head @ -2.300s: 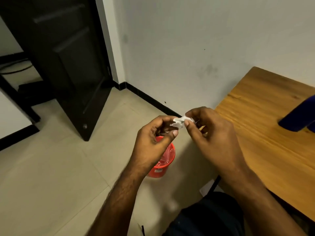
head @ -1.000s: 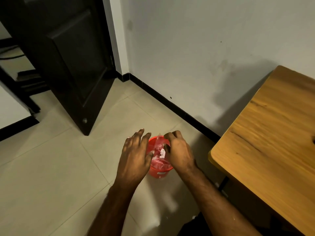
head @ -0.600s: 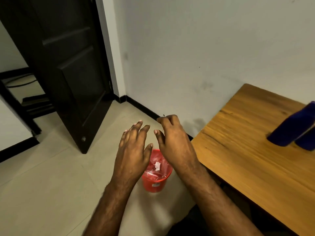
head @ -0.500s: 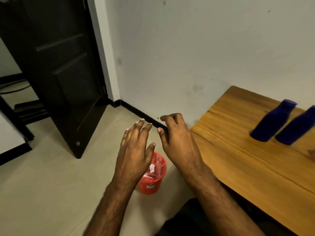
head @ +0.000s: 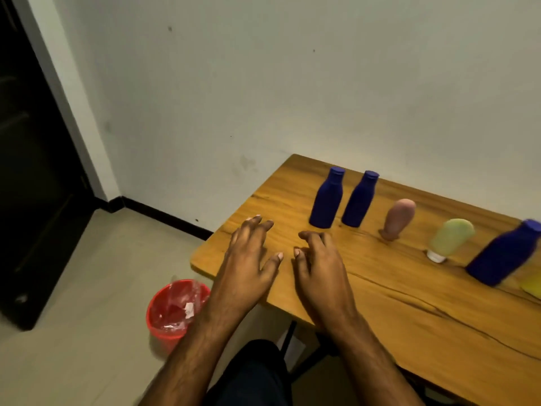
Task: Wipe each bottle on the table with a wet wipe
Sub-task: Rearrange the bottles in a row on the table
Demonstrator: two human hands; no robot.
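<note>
A moment ago both hands were down over the red bin [head: 175,309] on the floor with a scrap of white in it; now the left hand [head: 248,259] and right hand [head: 317,259] are up over the near-left corner of the counter [head: 395,312], fingers loosely spread and holding nothing, so I judge a fresh wipe is needed before any more wiping. The bottles stand along the far side — two blue bottles [head: 326,200], a pink one [head: 399,218], a blurred pale-green one [head: 449,240] and another blue one [head: 503,256] cut by the right edge — and no wipe packet shows anywhere.
</note>
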